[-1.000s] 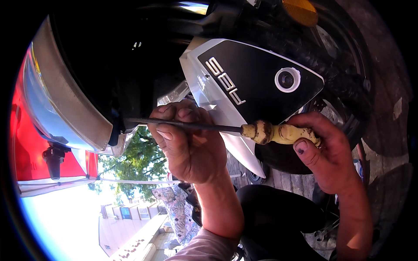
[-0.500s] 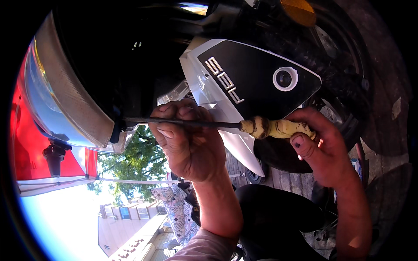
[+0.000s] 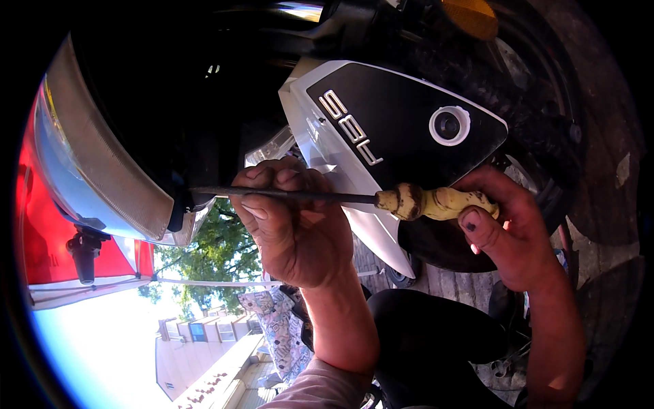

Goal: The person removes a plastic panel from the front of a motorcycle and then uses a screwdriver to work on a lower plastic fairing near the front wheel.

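A long screwdriver (image 3: 409,202) with a worn yellow, dark-blotched handle lies nearly level across the view. The handle's end sits in my right hand (image 3: 521,238), thumb pressed against its near side and fingers curled behind. My left hand (image 3: 300,235) pinches the thin dark shaft between thumb and fingers, near its far end. The shaft reaches left to the dark edge beside a curved clear lamp (image 3: 109,146) of a motorbike. Shadow hides the tip and what it touches. Behind both hands is the bike's white and black side panel (image 3: 409,129), with a round white-rimmed opening.
An orange reflector (image 3: 470,17) and a dark wheel (image 3: 443,249) flank the panel. At the left are a red canopy (image 3: 48,232) and a black clamp-like part (image 3: 83,255). My dark-clad leg (image 3: 436,327) is below, over paving (image 3: 470,286). A patterned cloth (image 3: 279,334) hangs behind my left forearm.
Both hands keep their grip on the screwdriver. My right hand and the handle sit slightly farther right, and the lamp appears a little farther left. The shaft's direction is nearly the same.
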